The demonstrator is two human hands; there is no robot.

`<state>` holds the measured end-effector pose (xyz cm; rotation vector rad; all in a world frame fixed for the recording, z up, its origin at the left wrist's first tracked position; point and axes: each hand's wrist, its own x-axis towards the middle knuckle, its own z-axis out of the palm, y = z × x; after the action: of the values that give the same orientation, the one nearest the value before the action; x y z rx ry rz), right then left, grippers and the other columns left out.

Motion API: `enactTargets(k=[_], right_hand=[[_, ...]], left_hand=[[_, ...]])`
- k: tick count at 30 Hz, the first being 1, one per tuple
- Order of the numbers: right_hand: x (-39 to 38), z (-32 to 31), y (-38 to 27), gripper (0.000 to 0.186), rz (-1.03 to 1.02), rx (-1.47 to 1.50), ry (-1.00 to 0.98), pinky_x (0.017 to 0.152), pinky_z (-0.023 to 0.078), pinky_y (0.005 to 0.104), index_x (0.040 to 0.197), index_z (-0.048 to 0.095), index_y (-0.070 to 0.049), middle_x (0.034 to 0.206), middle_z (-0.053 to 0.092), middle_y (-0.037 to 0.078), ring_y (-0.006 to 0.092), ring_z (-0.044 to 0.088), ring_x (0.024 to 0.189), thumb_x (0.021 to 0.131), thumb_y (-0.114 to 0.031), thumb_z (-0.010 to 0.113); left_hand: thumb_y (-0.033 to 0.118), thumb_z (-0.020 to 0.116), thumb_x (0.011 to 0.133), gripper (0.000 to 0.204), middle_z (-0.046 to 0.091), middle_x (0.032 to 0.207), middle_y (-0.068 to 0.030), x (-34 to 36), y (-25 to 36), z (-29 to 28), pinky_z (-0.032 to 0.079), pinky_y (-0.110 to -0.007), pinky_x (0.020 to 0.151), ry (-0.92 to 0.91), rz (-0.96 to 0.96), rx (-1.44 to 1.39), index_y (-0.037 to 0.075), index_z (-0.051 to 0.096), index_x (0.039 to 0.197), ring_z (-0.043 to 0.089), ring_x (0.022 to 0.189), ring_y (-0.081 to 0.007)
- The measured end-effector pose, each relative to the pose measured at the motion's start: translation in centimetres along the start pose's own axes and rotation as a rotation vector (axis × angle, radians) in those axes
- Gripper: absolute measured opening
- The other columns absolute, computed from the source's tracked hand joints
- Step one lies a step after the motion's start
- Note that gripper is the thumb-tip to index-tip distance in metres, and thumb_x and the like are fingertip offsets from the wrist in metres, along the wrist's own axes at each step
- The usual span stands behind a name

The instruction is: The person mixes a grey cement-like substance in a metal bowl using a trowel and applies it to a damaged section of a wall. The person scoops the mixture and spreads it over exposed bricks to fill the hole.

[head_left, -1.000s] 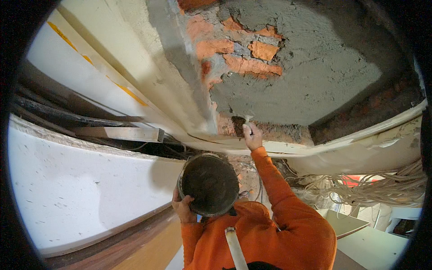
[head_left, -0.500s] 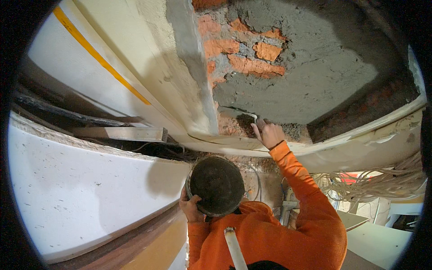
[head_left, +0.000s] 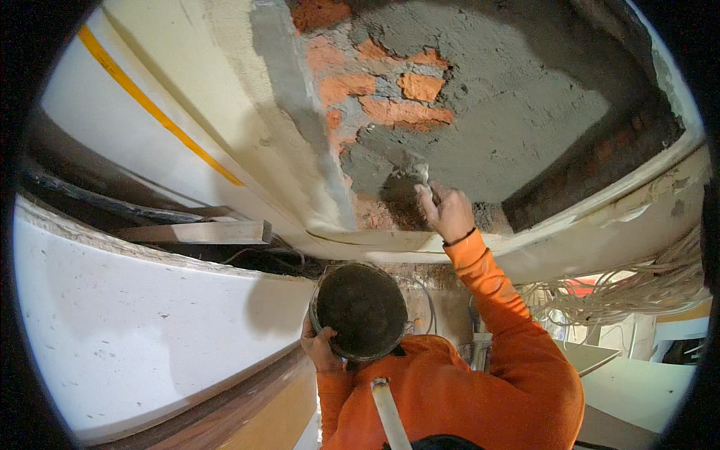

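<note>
My right hand (head_left: 451,213) is closed round the handle of a trowel (head_left: 420,171), whose blade lies against wet grey mortar on the wall. Grey mortar (head_left: 510,112) covers much of the recess ahead of me. Bare orange bricks (head_left: 409,111) show to the left of it, and rough brick shows along the recess's lower edge. My left hand (head_left: 321,346) grips the rim of a round dark bucket (head_left: 360,309) close to my chest, thumb over the edge. The bucket's inside is dark, so its contents are hard to make out.
A white panel (head_left: 165,315) runs along the left, with a wooden batten (head_left: 199,232) in the dark gap above it. A yellow strip (head_left: 150,101) crosses the pale surface at upper left. Bundled cables (head_left: 630,289) hang at right, above pale boards (head_left: 637,390).
The trowel blade has turned and now presses on the mortar, slightly higher, where before it showed edge-on. The wall has shifted a little left in view. My left hand still holds the bucket.
</note>
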<state>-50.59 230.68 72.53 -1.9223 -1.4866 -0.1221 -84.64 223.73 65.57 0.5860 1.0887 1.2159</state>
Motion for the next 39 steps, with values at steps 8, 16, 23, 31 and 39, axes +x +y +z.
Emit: enactTargets(k=[8,16,23,31,39], right_hand=[[-3.3,3.4,5.8,0.029,0.064,0.329,0.238,0.051,0.041,0.0404,0.077,0.057,-0.001,0.063,0.054,0.016,0.0339,0.055,0.055,0.092,-0.023,0.068],[-3.2,4.2,5.6,0.030,-0.114,0.109,0.017,0.057,0.053,0.0445,0.093,0.070,-0.002,0.086,0.069,0.022,0.0393,0.067,0.067,0.091,-0.031,0.067],[1.6,2.2,4.7,0.031,0.013,0.204,0.093,0.052,0.049,0.0447,0.091,0.067,0.000,0.068,0.065,0.019,0.0424,0.062,0.059,0.092,-0.030,0.066],[-3.8,1.2,12.9,0.030,0.102,0.269,0.151,0.068,0.053,0.0438,0.102,0.069,0.001,0.093,0.070,0.023,0.0428,0.066,0.077,0.091,-0.027,0.065],[-10.7,-5.6,3.2,0.044,-0.438,-0.181,-0.673,0.060,0.055,0.0434,0.123,0.058,-0.011,0.082,0.067,0.017,0.0321,0.069,0.072,0.080,-0.020,0.062]], left_hand=[[-0.009,0.050,0.058,0.068,0.068,0.113,-0.0127,1.1,0.3,0.7,0.055,-0.030,0.077,-0.015,0.012,0.004,-0.007,0.060,0.125,0.067,0.094,-0.0226],[-0.009,0.051,0.059,0.066,0.069,0.110,-0.0110,2.2,-0.6,0.7,0.055,-0.029,0.072,-0.035,0.045,0.003,-0.008,0.061,0.125,0.068,0.089,-0.0221],[-0.006,0.055,0.061,0.068,0.068,0.115,-0.0125,2.8,-0.9,0.5,0.057,-0.033,0.082,-0.075,0.008,0.082,-0.005,0.057,0.129,0.069,0.096,-0.0247],[-0.006,0.051,0.058,0.070,0.067,0.111,-0.0122,2.3,1.6,3.6,0.053,-0.032,0.083,-0.154,-0.019,0.018,-0.008,0.059,0.127,0.065,0.095,-0.0241],[-0.009,0.052,0.062,0.064,0.068,0.105,-0.0062,2.8,1.2,4.3,0.051,-0.026,0.073,-0.235,-0.046,0.091,-0.006,0.061,0.125,0.063,0.088,-0.0173]])
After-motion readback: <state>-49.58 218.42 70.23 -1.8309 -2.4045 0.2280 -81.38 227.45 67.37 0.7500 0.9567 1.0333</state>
